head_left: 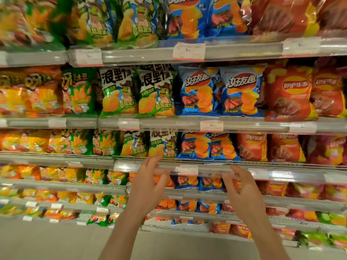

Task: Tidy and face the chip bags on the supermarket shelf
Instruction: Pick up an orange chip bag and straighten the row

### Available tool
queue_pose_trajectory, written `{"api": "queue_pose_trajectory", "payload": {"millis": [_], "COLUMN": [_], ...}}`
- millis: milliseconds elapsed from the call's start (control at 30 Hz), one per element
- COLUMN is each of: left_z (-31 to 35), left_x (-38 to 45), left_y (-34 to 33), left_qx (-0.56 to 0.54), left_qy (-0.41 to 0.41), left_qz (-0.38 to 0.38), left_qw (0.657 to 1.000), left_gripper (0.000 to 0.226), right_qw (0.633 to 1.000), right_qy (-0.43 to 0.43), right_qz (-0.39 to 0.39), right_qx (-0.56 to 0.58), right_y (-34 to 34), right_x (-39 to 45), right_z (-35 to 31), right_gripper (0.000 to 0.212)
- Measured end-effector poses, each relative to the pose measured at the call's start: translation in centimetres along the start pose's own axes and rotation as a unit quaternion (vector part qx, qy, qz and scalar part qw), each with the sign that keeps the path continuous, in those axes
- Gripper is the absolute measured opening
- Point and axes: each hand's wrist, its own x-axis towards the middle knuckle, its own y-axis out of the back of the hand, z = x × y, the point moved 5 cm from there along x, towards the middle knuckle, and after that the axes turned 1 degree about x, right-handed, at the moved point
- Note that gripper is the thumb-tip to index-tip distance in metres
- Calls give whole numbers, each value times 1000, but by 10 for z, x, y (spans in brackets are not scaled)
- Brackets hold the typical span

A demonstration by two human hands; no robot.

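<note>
Both hands (195, 186) empty, nr blue bags (208, 147)

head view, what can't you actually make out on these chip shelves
- Far-left bags, head view: motion blur smears the print.
- Price tag: only "5" reads; the rest is too small.
- Bags behind the left hand and right hand: covered by the hands.
- Top-shelf blue bags: cut off by the upper edge.
- Bottom shelves: too small and blurred.

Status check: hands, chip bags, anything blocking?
Left hand and right hand open, raised, holding nothing. Blue chip bags upright above them, untouched. Shelf rail crosses in front of the fingertips.
</note>
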Motion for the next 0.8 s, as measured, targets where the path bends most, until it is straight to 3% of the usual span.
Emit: {"api": "queue_pose_trajectory", "payload": {"millis": [267, 600, 800], "left_z": [-81, -211, -275], "left_x": [-10, -16, 8], "left_y": [93, 233, 270], "left_qx": [-36, -70, -68], "left_qy": [-2, 18, 20], "left_qz": [13, 52, 78], "left_qw": [999, 996, 994], "left_gripper": [43, 42, 42], "right_qw": [1000, 996, 992], "right_qy": [-4, 61, 96], "right_qz": [-9, -50, -73], "right_qx": [-4, -39, -32], "right_y": [-90, -246, -312], "right_x": [-28, -63, -45], "right_z": [-82, -216, -270], "right_gripper": [49, 42, 41]}}
